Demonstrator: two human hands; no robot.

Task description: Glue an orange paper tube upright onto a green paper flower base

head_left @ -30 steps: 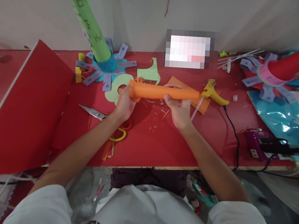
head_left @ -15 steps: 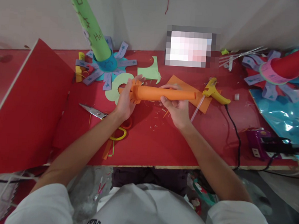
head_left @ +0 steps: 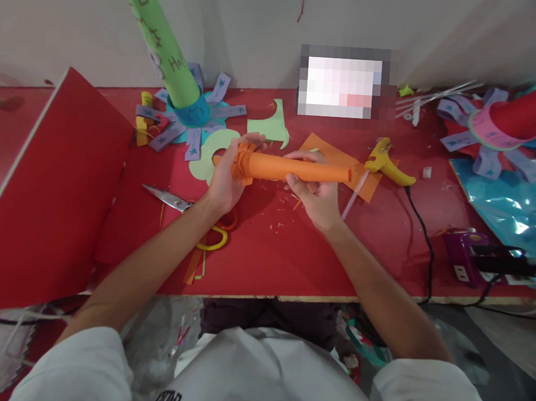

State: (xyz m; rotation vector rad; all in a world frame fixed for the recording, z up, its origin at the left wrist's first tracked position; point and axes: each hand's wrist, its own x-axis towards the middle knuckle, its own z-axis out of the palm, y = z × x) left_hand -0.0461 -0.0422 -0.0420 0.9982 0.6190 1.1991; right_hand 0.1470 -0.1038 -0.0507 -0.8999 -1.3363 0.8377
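Note:
An orange paper tube [head_left: 292,168] lies level between my hands over the red table [head_left: 274,243]. My left hand [head_left: 226,180] is closed round its fringed, flared left end. Farther right, my right hand [head_left: 316,194] grips the tube near its narrower end, thumb in front and fingers behind. Beneath and behind that end is a flat orange sheet [head_left: 321,144]. A pale green ring-shaped paper [head_left: 202,159] lies partly behind my left hand. Scissors [head_left: 170,199] with yellow and orange handles rest below it, partly hidden by my left forearm.
A yellow glue gun [head_left: 390,168] with a black cord lies right of my hands. A green paper tube [head_left: 168,55] stands at the back left, a red tube [head_left: 527,116] at the right. A red board [head_left: 59,200] rises at the left; a purple box [head_left: 462,258] sits front right.
The fringed strips at the tube's left end look more gathered in my left hand. Both hands keep nearly the same places, and the whole view has shifted slightly.

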